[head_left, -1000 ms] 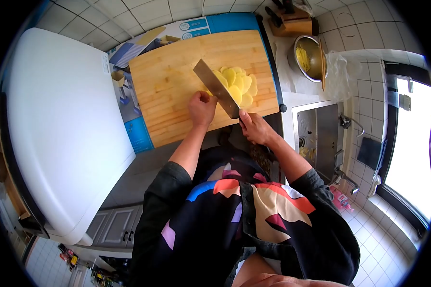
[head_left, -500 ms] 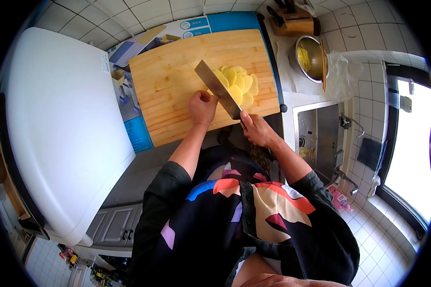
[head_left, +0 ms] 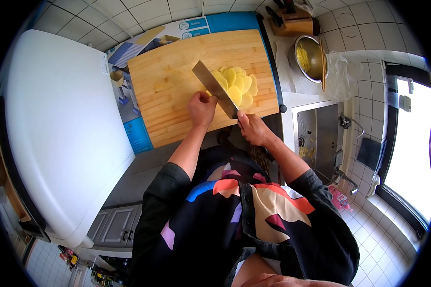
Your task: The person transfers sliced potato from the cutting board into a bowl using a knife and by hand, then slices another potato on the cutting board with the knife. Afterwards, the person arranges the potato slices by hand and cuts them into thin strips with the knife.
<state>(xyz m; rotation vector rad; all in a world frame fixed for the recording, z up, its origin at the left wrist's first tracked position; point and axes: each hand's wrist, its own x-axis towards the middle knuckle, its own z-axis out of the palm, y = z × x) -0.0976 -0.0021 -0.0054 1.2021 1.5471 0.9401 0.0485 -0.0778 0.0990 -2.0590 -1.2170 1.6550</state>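
My right hand (head_left: 254, 128) is closed round the handle of a cleaver (head_left: 214, 85), whose broad blade slants up and left over the wooden cutting board (head_left: 165, 71). Against the blade's left side, my left hand (head_left: 202, 108) has its fingers curled together. A bit of yellow shows at its fingertips; most of the piece is hidden by the fingers and the blade. To the right of the blade lie several thin, overlapping yellow slices (head_left: 246, 84), which look like potato.
A metal bowl (head_left: 314, 58) with yellow shreds and chopsticks (head_left: 323, 67) across it stands right of the board. Behind it is a knife block (head_left: 294, 24). A sink (head_left: 326, 131) lies at the right, a large white appliance (head_left: 64, 129) at the left.
The cleaver and my right hand have shifted very slightly left. My left hand stays curled in almost the same place, and the slices look unchanged.
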